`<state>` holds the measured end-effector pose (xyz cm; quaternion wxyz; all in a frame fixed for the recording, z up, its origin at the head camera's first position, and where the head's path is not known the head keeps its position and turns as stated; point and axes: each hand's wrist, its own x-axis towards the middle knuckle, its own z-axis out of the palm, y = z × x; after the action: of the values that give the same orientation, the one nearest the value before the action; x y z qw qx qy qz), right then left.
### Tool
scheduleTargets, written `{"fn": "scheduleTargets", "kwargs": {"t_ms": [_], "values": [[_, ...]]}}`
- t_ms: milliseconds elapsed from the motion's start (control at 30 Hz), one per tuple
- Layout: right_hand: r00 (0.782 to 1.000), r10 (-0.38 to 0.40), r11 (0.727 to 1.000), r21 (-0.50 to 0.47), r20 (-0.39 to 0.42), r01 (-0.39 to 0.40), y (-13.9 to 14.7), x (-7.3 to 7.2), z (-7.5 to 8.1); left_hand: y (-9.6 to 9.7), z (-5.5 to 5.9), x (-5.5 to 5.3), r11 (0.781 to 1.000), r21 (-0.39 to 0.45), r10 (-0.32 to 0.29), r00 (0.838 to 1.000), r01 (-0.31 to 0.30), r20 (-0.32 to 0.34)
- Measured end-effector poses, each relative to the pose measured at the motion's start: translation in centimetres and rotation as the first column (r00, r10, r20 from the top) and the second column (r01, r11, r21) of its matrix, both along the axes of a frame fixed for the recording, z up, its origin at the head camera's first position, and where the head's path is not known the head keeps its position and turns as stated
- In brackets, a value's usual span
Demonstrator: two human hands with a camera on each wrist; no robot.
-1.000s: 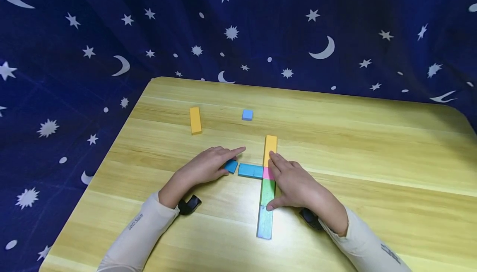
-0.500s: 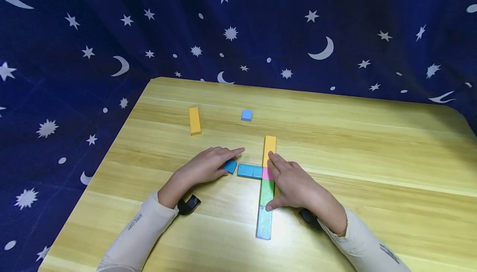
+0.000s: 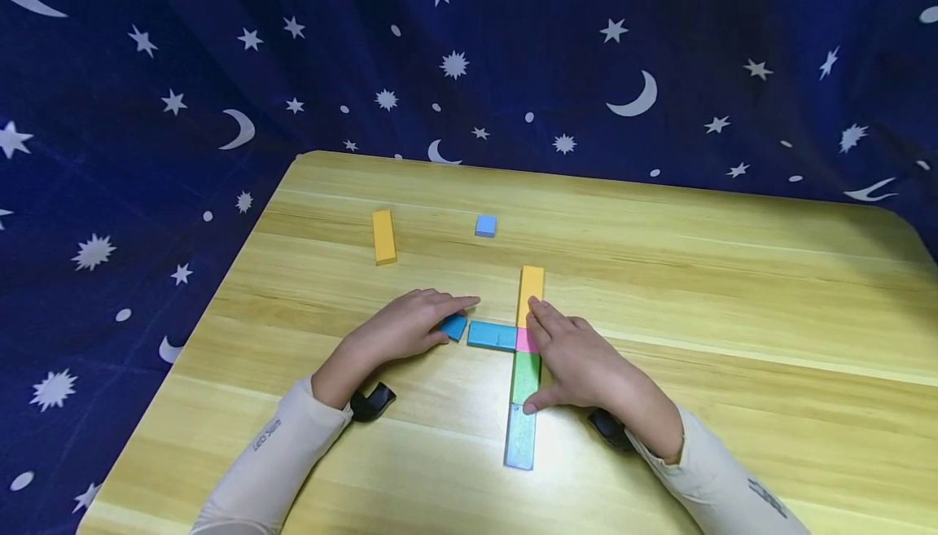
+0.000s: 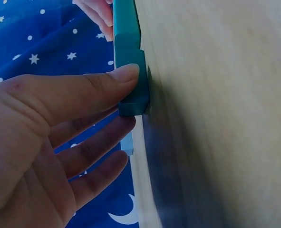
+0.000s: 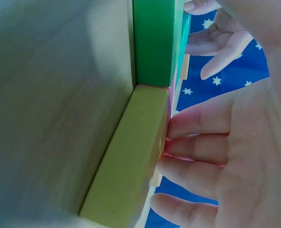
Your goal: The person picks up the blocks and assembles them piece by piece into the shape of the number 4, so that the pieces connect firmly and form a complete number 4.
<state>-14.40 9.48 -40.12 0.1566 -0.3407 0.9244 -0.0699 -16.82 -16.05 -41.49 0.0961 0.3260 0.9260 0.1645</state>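
My left hand (image 3: 396,327) pinches a blue block (image 3: 454,327) between thumb and fingers; part of it is hidden under the hand. In the left wrist view the thumb lies on this blue block (image 4: 135,97). Just to its right, a longer blue block (image 3: 493,336) abuts a column of blocks from the side. That column runs from an orange-yellow block (image 3: 531,287) through a pink block (image 3: 524,340) and a green block (image 3: 525,379) to a light blue block (image 3: 520,441). My right hand (image 3: 582,356) rests along the column's right side, fingers straight, fingertips at the orange-yellow block and thumb near the green and light blue joint.
Farther back on the wooden table (image 3: 696,274) lie another orange-yellow block (image 3: 384,238) and a small blue square block (image 3: 486,225). A dark blue curtain (image 3: 528,38) with stars and moons hangs behind the table's far edge and along its left side.
My left index fingertip has dipped slightly. Both hands otherwise keep their places, and the blocks have not visibly moved.
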Motion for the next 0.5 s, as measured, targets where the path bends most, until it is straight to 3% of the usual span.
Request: {"fn": "scheduleTargets", "kwargs": {"t_ms": [500], "values": [[1.0, 0.006, 1.0, 0.006, 0.001, -0.006, 0.03, -0.02, -0.06, 0.01, -0.06, 0.09, 1.0, 0.009, 0.001, 0.999, -0.001, -0.036]]}}
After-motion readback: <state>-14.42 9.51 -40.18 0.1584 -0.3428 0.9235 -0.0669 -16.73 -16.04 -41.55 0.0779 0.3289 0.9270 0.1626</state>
